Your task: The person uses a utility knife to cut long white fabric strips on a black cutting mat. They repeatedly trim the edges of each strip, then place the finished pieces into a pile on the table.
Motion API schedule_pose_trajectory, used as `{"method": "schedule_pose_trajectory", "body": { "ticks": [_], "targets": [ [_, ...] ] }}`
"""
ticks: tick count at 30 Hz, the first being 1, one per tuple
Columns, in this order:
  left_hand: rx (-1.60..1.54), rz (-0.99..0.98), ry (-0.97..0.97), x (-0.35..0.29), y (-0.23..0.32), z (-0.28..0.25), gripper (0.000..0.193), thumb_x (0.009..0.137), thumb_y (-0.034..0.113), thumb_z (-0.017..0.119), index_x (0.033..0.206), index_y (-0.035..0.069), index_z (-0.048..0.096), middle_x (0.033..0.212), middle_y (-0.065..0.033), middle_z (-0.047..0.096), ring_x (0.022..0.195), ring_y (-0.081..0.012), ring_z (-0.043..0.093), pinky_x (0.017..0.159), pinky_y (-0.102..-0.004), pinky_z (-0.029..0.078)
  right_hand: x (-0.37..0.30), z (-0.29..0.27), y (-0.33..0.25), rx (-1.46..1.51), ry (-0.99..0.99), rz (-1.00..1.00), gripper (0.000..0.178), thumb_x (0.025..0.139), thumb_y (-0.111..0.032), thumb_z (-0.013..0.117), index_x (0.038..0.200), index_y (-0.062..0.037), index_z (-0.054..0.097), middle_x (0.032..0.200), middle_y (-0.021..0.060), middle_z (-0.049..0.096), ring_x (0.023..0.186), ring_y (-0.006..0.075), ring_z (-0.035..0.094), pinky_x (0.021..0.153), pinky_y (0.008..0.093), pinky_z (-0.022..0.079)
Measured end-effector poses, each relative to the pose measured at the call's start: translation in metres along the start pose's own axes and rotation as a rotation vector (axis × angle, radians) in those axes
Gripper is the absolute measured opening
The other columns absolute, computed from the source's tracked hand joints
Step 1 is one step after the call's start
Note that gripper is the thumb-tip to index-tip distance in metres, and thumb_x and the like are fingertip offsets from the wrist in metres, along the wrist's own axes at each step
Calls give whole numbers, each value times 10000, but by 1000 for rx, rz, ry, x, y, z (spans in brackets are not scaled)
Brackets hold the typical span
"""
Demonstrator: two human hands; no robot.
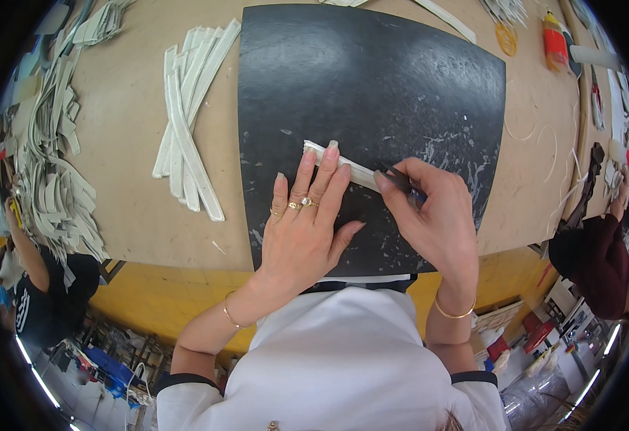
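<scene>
A narrow white strip (359,174), which looks like fabric, lies slantwise on a black mat (357,79). My left hand (301,233) is spread flat, its fingertips resting on the strip's left part and holding it against the mat. My right hand (440,215) is closed around a small dark tool (399,181), probably thread snips, at the strip's right end. The fingers hide most of this tool, so its full shape does not show.
Left of the mat lies a loose pile of white strips (191,122). Many more pale strips (56,201) are heaped at the table's left edge. A red bottle with a yellow top (555,43) stands at the far right. Other people (602,251) work at both sides.
</scene>
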State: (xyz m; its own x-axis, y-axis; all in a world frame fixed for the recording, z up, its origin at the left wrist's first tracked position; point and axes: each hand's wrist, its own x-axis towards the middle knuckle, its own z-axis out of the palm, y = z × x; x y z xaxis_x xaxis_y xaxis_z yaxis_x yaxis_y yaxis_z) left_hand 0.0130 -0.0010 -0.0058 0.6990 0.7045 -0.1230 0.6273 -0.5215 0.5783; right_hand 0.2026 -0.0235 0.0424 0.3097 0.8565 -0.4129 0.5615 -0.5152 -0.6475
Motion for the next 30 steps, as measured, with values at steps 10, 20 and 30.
{"method": "schedule_pose_trajectory", "body": {
  "ticks": [10, 20, 30],
  "targets": [
    [-17, -11, 96, 1, 3, 5, 757, 894, 369, 684, 1510, 59, 370, 1602, -112, 338, 1487, -322, 292, 1131, -582, 260, -2, -1, 2, 13, -50, 49, 202, 885, -165, 708, 838, 30, 686, 567, 47, 527, 514, 87, 428, 487, 282, 341],
    [156, -29, 76, 1, 7, 8, 667, 892, 423, 671, 1454, 109, 496, 1600, -112, 346, 1493, -310, 283, 1166, -555, 155, -1, 0, 6, 17, -39, 67, 189, 874, -160, 706, 839, 24, 682, 586, 46, 524, 527, 94, 418, 499, 291, 344],
    [164, -18, -20, 4, 10, 1, 677, 843, 499, 697, 1457, 285, 508, 1632, -167, 242, 1483, -470, 197, 1050, -680, 225, -3, 2, 0, -83, -31, 132, 166, 841, -180, 693, 845, -13, 691, 604, 85, 609, 496, 180, 564, 536, 312, 440]
  ]
}}
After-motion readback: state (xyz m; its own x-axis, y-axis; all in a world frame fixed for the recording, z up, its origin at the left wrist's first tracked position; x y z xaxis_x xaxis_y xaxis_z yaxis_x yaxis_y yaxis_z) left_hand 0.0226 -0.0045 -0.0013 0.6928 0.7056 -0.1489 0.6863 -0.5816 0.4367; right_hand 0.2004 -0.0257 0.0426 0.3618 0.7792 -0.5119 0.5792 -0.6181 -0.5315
